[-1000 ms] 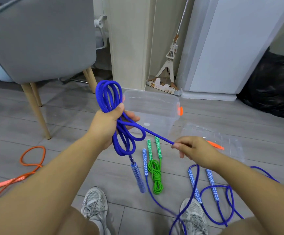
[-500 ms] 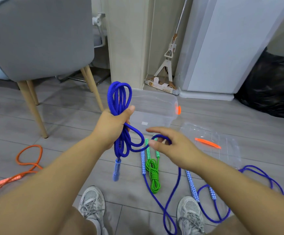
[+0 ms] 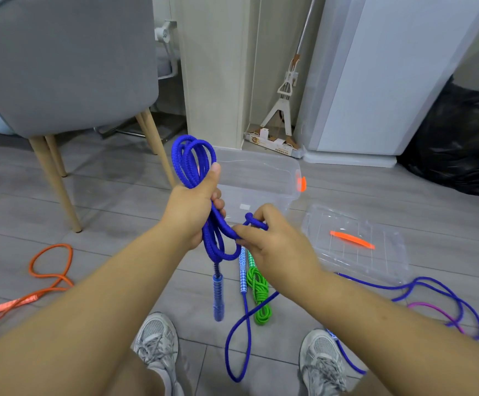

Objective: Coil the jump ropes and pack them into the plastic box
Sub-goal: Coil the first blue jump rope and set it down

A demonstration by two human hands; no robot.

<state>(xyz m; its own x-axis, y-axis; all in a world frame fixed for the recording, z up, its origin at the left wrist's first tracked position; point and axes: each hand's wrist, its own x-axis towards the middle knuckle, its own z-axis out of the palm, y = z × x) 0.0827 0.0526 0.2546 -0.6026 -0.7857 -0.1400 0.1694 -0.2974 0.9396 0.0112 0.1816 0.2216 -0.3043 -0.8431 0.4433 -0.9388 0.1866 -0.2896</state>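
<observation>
A pair of grey trainers (image 3: 155, 338) stands nearest on the floor. Just past them lie a coiled green rope (image 3: 258, 292), an orange rope (image 3: 52, 267) off to the left and a loose blue rope (image 3: 432, 290) to the right. Above these, the left hand (image 3: 192, 212) grips the looped blue jump rope (image 3: 192, 158), one handle (image 3: 218, 295) dangling below. The right hand (image 3: 272, 241) pinches a strand of it just beside the bundle. Behind the hands sits the clear plastic box (image 3: 261, 178), its lid (image 3: 355, 252) on the floor to its right. A grey chair (image 3: 61, 67) stands further back.
</observation>
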